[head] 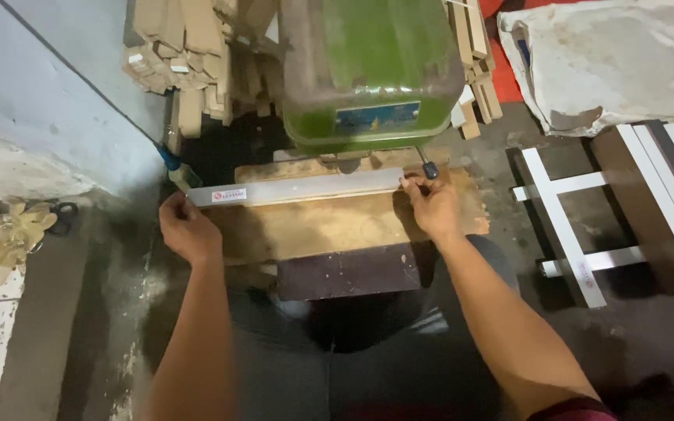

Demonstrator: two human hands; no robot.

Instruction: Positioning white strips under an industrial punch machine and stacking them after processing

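**Both hands on one metal strip under a green press**

Green machine (372, 70), one, fills the top centre; its head overhangs a worn wooden board (337, 226), one, that serves as the bed. Behind and beside the machine: loose stacks of short wooden offcuts (189, 54), too many to count.

Pale metal strip (306, 189), one, lies flat on the board directly beneath the machine head. Long axis runs left to right, a little raised toward the right. It sits just ahead of both hands.

Left hand (187, 230) curled over the strip's left end, near a white-and-red label. Right hand (431, 204) pinches the right end, fingers closed on it, beside a small dark knob (430, 170). Neither hand is clearly nearer; each holds its own end.

Floor to the right: a frame of white strips (563, 226), one, and three or so long strips alongside. Crumpled yellowish rag (13, 234) at far left.
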